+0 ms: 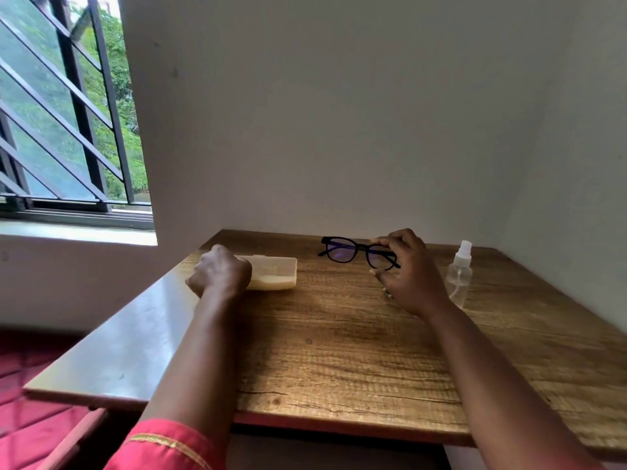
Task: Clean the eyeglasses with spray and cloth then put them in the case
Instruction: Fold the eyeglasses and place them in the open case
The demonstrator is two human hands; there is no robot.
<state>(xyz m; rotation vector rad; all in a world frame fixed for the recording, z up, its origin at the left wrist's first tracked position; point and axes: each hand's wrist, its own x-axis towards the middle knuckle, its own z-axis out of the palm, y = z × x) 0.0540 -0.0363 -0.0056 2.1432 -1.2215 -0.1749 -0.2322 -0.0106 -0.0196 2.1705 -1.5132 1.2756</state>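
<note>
My right hand (405, 273) held the black-framed eyeglasses (356, 252) by the rim of one lens, pinched between thumb and fingers, lifted a little above the wooden table (339, 351). My left hand (220, 271) lay curled on the near end of the cream glasses case (274, 273), which rested closed on the table, well apart from the glasses. The clear spray bottle (458, 273) stood upright just beside my right hand. I saw no cloth; maybe it was hidden. I judged that this was the putting-away step, or its beginning. The next move called for opening the case and folding the temples before laying the glasses inside.
</note>
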